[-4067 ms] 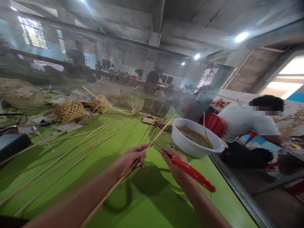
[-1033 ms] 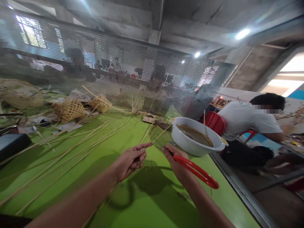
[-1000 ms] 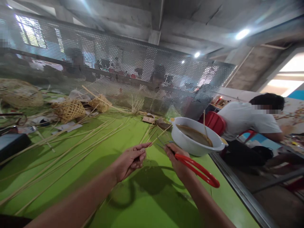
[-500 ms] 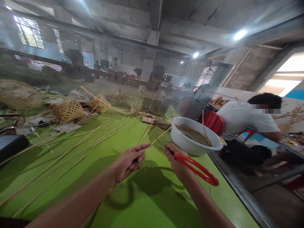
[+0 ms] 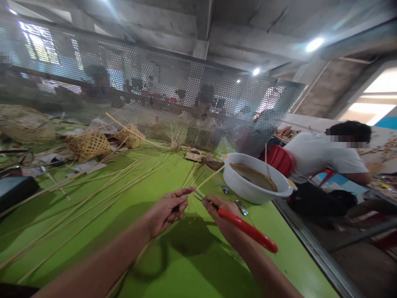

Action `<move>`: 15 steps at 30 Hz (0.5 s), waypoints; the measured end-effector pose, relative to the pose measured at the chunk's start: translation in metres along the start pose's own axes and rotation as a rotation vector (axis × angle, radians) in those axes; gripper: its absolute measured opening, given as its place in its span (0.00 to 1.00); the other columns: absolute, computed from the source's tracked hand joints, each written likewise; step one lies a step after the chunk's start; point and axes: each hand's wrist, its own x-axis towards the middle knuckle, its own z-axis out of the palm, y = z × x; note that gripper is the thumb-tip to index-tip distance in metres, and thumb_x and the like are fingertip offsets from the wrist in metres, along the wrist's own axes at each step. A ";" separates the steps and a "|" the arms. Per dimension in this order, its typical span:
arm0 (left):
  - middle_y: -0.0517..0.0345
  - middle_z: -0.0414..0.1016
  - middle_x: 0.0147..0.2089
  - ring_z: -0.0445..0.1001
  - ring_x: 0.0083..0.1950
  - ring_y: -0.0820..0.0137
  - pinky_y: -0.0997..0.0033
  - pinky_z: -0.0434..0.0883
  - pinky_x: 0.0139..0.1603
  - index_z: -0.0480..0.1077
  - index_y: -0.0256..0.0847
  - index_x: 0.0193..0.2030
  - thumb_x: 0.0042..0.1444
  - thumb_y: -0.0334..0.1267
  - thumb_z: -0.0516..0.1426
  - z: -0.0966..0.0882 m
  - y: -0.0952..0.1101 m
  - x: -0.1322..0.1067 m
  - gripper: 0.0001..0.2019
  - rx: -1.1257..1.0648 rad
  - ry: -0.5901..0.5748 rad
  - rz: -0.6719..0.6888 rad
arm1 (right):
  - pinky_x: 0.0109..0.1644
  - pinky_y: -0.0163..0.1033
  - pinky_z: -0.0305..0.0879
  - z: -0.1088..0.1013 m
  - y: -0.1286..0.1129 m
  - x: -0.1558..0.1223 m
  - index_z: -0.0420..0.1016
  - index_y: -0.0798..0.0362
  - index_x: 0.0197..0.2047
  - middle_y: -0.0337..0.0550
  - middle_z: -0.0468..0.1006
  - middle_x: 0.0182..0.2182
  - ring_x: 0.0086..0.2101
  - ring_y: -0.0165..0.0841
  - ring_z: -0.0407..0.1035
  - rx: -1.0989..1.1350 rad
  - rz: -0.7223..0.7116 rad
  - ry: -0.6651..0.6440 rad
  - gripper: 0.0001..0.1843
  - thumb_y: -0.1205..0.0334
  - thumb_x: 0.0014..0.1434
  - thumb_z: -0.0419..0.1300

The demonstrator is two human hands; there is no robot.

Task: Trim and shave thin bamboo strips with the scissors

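Observation:
My left hand (image 5: pixel 170 209) is closed in a pinch on a thin bamboo strip (image 5: pixel 210 177), above the green table. The strip runs up and to the right from the fingertips toward the basin's rim. In my right hand (image 5: pixel 222 213) is a pair of scissors (image 5: pixel 251 231) with red handles, seen nearly edge-on. Their grey blades point left, close to the left fingertips and the strip; whether they touch it I cannot tell. A white basin (image 5: pixel 243 188) of brownish water stands just beyond my right hand, with one strip leaning in it.
Long bamboo strips (image 5: pixel 102 198) lie across the table's left side. Woven baskets (image 5: pixel 89 145) and scraps sit behind them. Small shiny metal pieces (image 5: pixel 241 207) lie by the basin. A perforated metal screen (image 5: pixel 173 95) borders the back. A person (image 5: pixel 313 153) sits bent over at right.
My right hand has moved slightly left, bringing the scissors' blades near the left fingertips. The red handles have turned from a wide loop to nearly edge-on. The left hand is almost still.

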 end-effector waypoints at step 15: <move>0.67 0.59 0.25 0.47 0.15 0.87 0.83 0.43 0.15 0.68 0.39 0.57 0.59 0.32 0.55 -0.004 -0.002 0.002 0.18 -0.019 -0.012 0.019 | 0.30 0.34 0.55 0.005 -0.003 -0.003 0.73 0.49 0.33 0.36 0.74 0.26 0.27 0.31 0.65 -0.031 0.004 -0.006 0.18 0.48 0.65 0.49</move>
